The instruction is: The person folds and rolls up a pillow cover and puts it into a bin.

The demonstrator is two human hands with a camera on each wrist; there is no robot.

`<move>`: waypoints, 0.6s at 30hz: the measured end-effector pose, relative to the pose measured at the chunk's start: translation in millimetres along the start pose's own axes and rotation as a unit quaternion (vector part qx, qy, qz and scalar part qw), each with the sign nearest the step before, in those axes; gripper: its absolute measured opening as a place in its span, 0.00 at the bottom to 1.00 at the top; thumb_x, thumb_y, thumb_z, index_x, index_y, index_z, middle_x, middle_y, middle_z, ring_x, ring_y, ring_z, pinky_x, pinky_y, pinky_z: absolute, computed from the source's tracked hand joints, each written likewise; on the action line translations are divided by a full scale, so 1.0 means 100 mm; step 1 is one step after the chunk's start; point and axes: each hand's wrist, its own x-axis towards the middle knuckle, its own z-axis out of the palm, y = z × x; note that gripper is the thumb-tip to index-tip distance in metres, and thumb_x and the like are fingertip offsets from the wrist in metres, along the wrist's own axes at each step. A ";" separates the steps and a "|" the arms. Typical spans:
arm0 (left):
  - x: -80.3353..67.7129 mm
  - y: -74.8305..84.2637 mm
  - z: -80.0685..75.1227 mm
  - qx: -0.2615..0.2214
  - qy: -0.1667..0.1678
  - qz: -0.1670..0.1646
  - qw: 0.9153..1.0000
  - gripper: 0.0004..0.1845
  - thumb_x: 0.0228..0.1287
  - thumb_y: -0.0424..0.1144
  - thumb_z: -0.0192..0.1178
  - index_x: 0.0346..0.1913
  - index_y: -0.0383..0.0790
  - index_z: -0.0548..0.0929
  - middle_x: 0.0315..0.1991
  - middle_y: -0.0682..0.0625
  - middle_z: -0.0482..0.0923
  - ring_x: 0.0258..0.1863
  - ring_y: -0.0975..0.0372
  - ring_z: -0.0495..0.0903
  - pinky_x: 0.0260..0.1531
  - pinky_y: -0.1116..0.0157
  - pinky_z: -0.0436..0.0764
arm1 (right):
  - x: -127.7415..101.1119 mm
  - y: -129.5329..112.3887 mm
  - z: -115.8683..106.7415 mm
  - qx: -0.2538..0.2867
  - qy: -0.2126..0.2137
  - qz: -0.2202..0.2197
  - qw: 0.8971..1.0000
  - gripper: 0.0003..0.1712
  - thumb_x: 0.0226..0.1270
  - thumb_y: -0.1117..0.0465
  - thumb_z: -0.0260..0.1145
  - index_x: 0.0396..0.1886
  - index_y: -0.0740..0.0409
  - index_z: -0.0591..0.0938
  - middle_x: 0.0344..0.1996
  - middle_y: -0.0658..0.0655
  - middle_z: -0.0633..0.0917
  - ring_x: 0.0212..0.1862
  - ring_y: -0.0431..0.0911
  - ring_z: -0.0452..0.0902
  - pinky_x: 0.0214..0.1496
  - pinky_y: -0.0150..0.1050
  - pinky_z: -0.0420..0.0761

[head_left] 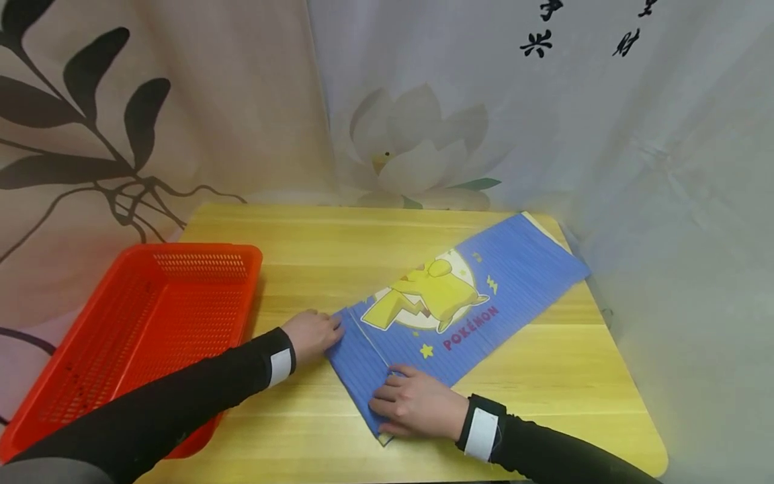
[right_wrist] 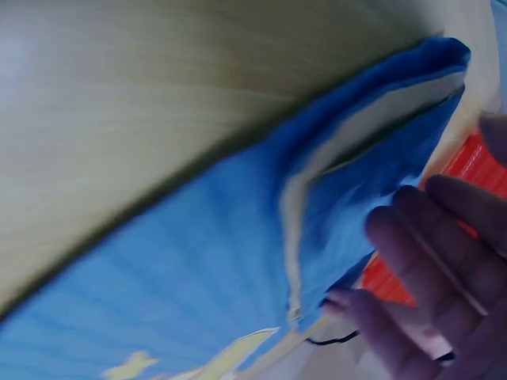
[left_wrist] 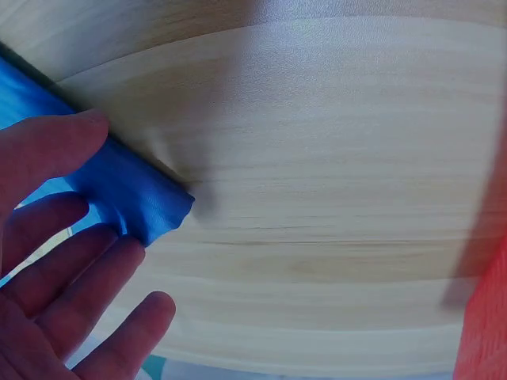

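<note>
A long blue towel (head_left: pixel 502 282) with a yellow cartoon print lies slantwise on the yellow wooden table (head_left: pixel 544 383), running from near centre to far right. My left hand (head_left: pixel 311 334) pinches the towel's near left corner; in the left wrist view the blue cloth (left_wrist: pixel 135 198) is bunched between thumb and fingers (left_wrist: pixel 47 229). My right hand (head_left: pixel 414 403) lies on the towel's near end, its fingers curled at the edge. The right wrist view shows the folded blue cloth (right_wrist: pixel 198 261) with a pale underside, and fingers (right_wrist: pixel 428 237) beside it.
A red perforated plastic basket (head_left: pixel 139 323) stands on the table's left side, close to my left forearm. Printed curtains hang behind and to the right of the table. Bare tabletop lies beyond the towel's left side.
</note>
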 end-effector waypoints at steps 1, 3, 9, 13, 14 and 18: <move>0.00 0.01 0.00 0.015 0.004 0.004 1.000 0.09 0.66 0.35 0.75 0.47 0.41 0.90 0.40 0.47 0.86 0.37 0.57 0.88 0.40 0.59 0.89 | 0.04 -0.02 0.00 -0.008 -0.006 0.000 1.000 0.18 0.70 0.37 0.72 0.45 0.43 0.89 0.42 0.41 0.90 0.45 0.40 0.85 0.62 0.44 0.82; 0.00 0.02 0.01 0.035 0.008 0.011 0.999 0.05 0.66 0.35 0.74 0.43 0.42 0.90 0.38 0.49 0.86 0.36 0.58 0.88 0.37 0.61 0.88 | 0.11 -0.07 0.01 -0.022 -0.020 -0.001 1.000 0.18 0.70 0.35 0.71 0.42 0.42 0.88 0.38 0.40 0.88 0.42 0.39 0.85 0.58 0.42 0.82; 0.04 0.02 0.06 0.039 0.009 0.016 0.999 0.03 0.66 0.34 0.73 0.39 0.44 0.89 0.34 0.50 0.86 0.34 0.59 0.87 0.33 0.63 0.86 | 0.28 -0.15 0.06 -0.060 -0.053 -0.007 0.997 0.19 0.69 0.32 0.69 0.38 0.38 0.86 0.35 0.39 0.86 0.41 0.38 0.84 0.56 0.41 0.82; 0.05 0.02 0.07 0.031 0.008 0.020 0.999 0.05 0.66 0.33 0.73 0.40 0.45 0.87 0.33 0.50 0.85 0.32 0.59 0.86 0.32 0.62 0.86 | 0.33 -0.17 0.06 -0.044 -0.048 -0.018 0.998 0.16 0.70 0.34 0.70 0.41 0.38 0.86 0.37 0.39 0.87 0.42 0.38 0.84 0.54 0.41 0.81; 0.05 0.02 0.07 0.032 0.009 0.021 0.999 0.05 0.66 0.33 0.73 0.41 0.45 0.87 0.33 0.50 0.85 0.32 0.59 0.86 0.32 0.63 0.85 | 0.34 -0.16 0.05 -0.038 -0.049 -0.025 0.998 0.15 0.71 0.36 0.70 0.42 0.38 0.87 0.38 0.39 0.87 0.43 0.38 0.84 0.54 0.40 0.81; 0.06 0.02 0.12 0.036 0.016 0.027 0.999 0.06 0.66 0.33 0.72 0.40 0.45 0.86 0.32 0.50 0.85 0.30 0.59 0.85 0.30 0.63 0.84 | 0.36 -0.12 -0.02 -0.038 -0.068 -0.067 0.995 0.08 0.76 0.46 0.68 0.48 0.37 0.88 0.46 0.38 0.88 0.49 0.37 0.84 0.61 0.39 0.81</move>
